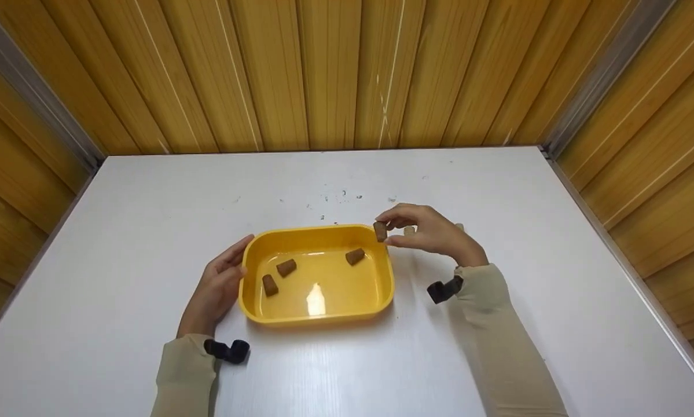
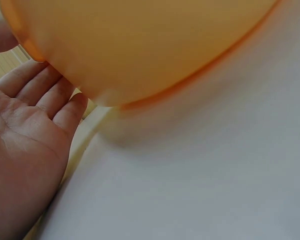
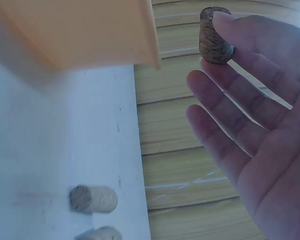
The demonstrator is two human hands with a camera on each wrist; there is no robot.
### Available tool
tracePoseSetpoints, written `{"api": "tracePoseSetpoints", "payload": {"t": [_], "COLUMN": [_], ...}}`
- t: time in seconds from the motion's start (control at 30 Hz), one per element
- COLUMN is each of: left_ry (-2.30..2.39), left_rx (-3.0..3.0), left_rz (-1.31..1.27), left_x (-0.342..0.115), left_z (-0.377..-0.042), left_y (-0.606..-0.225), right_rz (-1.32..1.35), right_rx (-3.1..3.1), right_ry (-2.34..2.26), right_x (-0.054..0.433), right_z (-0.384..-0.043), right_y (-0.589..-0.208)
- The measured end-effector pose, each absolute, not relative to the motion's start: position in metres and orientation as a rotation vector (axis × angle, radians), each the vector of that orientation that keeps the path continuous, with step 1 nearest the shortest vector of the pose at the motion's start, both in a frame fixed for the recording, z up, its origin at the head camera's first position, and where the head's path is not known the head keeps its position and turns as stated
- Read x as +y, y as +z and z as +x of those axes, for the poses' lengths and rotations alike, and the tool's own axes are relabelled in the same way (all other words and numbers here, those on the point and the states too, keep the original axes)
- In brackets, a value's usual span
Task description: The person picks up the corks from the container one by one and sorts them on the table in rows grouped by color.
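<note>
A yellow plastic tray (image 1: 318,319) stands on the white table with three brown corks inside: one cork (image 1: 270,285) and another cork (image 1: 286,267) to the left, a third cork (image 1: 355,256) to the right. My left hand (image 1: 212,286) rests along the tray's left end; in the left wrist view its fingers (image 2: 40,90) lie nearly straight against the outer wall. Above the tray's far right corner, my right hand (image 1: 425,229) pinches a brown cork (image 3: 215,37) between thumb and fingertips. The other fingers of that hand are spread apart.
Two more corks lie on the table beyond the tray's right end, a cork (image 3: 97,199) and a second cork (image 3: 102,234), partly hidden by the right hand in the head view. Wood-patterned walls (image 1: 323,75) border the white table (image 1: 318,370) at the back and sides.
</note>
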State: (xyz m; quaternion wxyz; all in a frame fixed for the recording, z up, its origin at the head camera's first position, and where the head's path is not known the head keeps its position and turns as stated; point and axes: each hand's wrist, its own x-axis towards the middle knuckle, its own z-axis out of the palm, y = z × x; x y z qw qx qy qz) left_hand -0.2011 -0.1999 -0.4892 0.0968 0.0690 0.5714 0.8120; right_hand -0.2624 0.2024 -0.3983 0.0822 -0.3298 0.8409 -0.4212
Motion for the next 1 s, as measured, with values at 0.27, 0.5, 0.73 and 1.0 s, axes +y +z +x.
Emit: {"api": "tracePoseSetpoints", "payload": {"t": [0.27,0.5,0.73,1.0], "left_ry": [2.411,2.410,2.423,2.425], "left_rx": [1.691,1.694,1.697,1.704], "left_rz": [0.189,0.189,0.206,0.219], "left_x": [-0.200,-0.200,-0.199,-0.199], "left_z": [-0.201,-0.201,-0.203,-0.203], "left_y": [-0.489,-0.489,-0.491,-0.491], "right_rz": [-0.932,-0.862,-0.844,-0.728], "right_rx": [2.562,2.594,2.601,2.586], "right_ry": [-1.283,-1.234,-1.198,-1.183], "right_x": [0.221,0.236,0.247,0.254], "right_z": [-0.257,-0.252,-0.247,-0.242], "right_y": [-0.410,-0.421,-0.434,-0.443]}}
